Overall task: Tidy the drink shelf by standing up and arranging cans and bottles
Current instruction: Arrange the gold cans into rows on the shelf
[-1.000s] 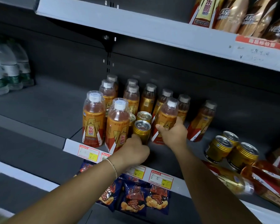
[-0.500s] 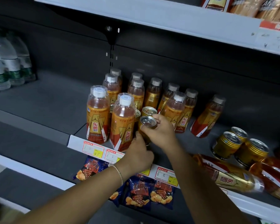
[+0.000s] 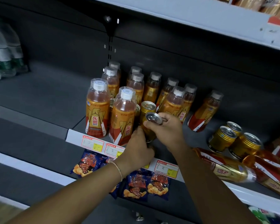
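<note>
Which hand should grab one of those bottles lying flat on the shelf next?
Probably the left hand: it only touches the can, and the right hand grips it. But the lying bottles sit on the right, so the left must cross over.

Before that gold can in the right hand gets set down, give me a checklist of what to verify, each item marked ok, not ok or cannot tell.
1. Right hand has the tilted gold can with the silver lid firmly: ok, fingers curl round it.
2. Left hand steadies that can's base: cannot tell, its fingertips are hidden.
3. Second upright gold can just behind stays standing: ok.
4. Bare dark shelf floor in front to set it on: ok.
5. Two front orange plastic bottles with white caps upright: ok.
6. Large amber bottles lying at the right stood up: not ok, on their sides.
</note>
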`<state>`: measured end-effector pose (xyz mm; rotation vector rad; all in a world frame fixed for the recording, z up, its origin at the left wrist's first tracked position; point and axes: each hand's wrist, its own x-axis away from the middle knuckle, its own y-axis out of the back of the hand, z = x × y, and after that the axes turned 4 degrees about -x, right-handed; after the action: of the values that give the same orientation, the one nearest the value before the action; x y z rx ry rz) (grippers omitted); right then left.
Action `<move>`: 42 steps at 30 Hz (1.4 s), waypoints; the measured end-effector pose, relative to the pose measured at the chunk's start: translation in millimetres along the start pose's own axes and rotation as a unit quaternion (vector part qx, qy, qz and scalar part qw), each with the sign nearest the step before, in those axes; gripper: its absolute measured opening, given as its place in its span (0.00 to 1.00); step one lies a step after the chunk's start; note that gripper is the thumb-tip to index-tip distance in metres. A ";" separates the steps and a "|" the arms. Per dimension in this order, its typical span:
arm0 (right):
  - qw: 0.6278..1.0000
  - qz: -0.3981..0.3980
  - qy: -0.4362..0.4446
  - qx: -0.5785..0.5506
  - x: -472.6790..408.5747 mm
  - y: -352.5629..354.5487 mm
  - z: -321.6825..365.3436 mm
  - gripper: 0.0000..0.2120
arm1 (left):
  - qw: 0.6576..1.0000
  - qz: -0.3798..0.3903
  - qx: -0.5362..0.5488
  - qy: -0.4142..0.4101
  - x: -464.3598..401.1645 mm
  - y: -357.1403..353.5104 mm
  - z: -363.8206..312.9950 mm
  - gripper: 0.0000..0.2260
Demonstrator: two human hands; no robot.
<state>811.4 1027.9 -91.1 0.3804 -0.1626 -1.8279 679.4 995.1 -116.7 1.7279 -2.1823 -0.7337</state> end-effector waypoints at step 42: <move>0.975 -0.180 -0.073 -0.106 205.8 503.7 -15.6 0.24 | 0.800 0.450 0.396 -0.026 79.9 -325.3 -324.2 0.18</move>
<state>1223.5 687.4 11.3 0.1286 0.0044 -2.2072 1089.6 792.3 -27.6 0.5899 -3.1275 0.4472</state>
